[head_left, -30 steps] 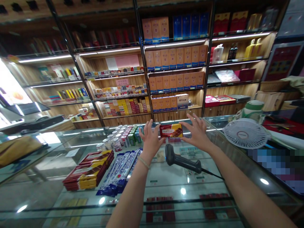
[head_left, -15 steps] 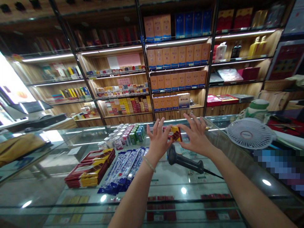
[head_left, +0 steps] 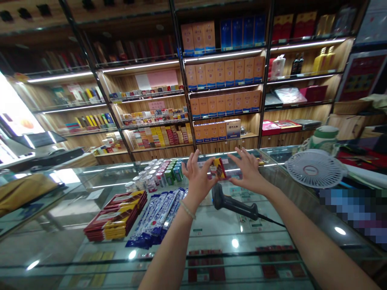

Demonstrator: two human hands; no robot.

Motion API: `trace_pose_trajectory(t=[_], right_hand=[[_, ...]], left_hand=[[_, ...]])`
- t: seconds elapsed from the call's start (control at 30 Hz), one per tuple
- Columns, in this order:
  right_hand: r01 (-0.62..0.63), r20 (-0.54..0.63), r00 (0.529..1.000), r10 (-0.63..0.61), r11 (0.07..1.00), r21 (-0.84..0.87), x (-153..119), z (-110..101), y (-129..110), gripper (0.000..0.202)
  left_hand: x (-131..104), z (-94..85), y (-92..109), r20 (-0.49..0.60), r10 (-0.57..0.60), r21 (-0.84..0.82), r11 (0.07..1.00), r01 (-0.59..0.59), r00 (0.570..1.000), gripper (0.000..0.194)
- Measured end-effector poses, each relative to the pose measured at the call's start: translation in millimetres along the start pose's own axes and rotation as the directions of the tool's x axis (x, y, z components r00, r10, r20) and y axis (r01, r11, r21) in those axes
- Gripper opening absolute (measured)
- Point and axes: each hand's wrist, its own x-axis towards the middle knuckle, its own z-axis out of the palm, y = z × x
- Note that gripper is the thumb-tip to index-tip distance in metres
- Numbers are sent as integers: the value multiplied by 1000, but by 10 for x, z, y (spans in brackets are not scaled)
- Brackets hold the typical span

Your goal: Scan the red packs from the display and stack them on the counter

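Note:
Pinched between the thumb and index finger of my left hand point(head_left: 196, 175) is a small red-and-yellow chocolate pack point(head_left: 219, 168), tilted and held up over the counter. My right hand point(head_left: 249, 173) hovers just right of the pack, its thumb and fingers apart and holding nothing. Below both hands a black barcode scanner point(head_left: 236, 204) lies on the glass counter point(head_left: 216, 229), its cable trailing right. Left of my left forearm lie blue-and-white wrapped sticks point(head_left: 161, 217) in a row. Further left are stacks of red-and-yellow chocolate packs point(head_left: 116, 215).
Behind the sticks stand several small tubs and tubes point(head_left: 155, 175). A white fan point(head_left: 314, 168) and a green-and-white flask point(head_left: 324, 137) are at the right. Lit shelves point(head_left: 226, 82) with boxes line the back wall. A yellow-brown cloth point(head_left: 26, 191) lies at far left.
My right hand has let go of the chocolate pack and opened away from it. The pack, now in my left hand alone, has shifted slightly left and tilted.

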Motion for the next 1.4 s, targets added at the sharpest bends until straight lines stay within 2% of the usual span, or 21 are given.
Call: trace_pose_trajectory(t=[0.23,0.47,0.83,1.1,1.17,1.33,1.4], right_hand=[[8,37,999,-8,1000,2,-9,74,-37,83],[17,40,999,-19,999,46,-21,56,-58,73],[18,-16,1000,-18,1000,18,8,-73,-48,63],[27,-36,999,-28,999,-21,5,-77,-30,62],[20,-55,998,-22,999,-38,8,-93,-34,61],[0,-82,997,-8,995,-95,12,-152,-16,59],[-5,-85,996,-5,993,-119,8,-156,1,58]], left_hand=[[-14,-3,143,55,2,-167,986,8,998,62],[-35,16,159,113,35,-261,965,-4,993,67],[-2,36,20,152,47,-256,967,-6,987,72],[-12,81,-51,194,51,-258,966,1,980,76],[-17,117,-78,181,40,-250,968,7,983,82],[-16,170,-175,70,-12,-242,970,29,997,121],[-10,151,-194,39,-13,-214,977,21,999,127]])
